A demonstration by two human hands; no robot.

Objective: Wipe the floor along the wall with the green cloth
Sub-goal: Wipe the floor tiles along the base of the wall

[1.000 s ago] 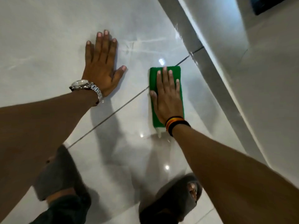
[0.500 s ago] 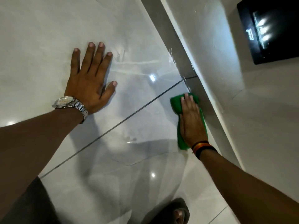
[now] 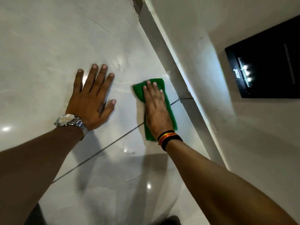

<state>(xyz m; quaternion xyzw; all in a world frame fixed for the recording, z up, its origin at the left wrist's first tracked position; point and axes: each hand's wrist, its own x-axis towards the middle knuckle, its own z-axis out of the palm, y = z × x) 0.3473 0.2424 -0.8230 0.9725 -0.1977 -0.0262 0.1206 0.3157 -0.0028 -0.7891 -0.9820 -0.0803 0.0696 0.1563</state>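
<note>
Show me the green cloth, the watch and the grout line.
green cloth point(image 3: 169, 109), head view, its right edge beside the hand.
watch point(image 3: 65, 120), head view, its dial.
grout line point(image 3: 103, 150), head view, its middle stretch.

Green cloth point(image 3: 168, 101), glossy pale-grey floor point(image 3: 48, 46), white wall point(image 3: 259, 143), black panel point(image 3: 267, 65).

The right hand point(image 3: 156, 111) has seemingly slid the green cloth point(image 3: 170, 109) forward.

Green cloth point(image 3: 168, 101), folded flat on glossy pale floor tiles point(image 3: 48, 46), just beside the wall point(image 3: 203, 30) base
</note>
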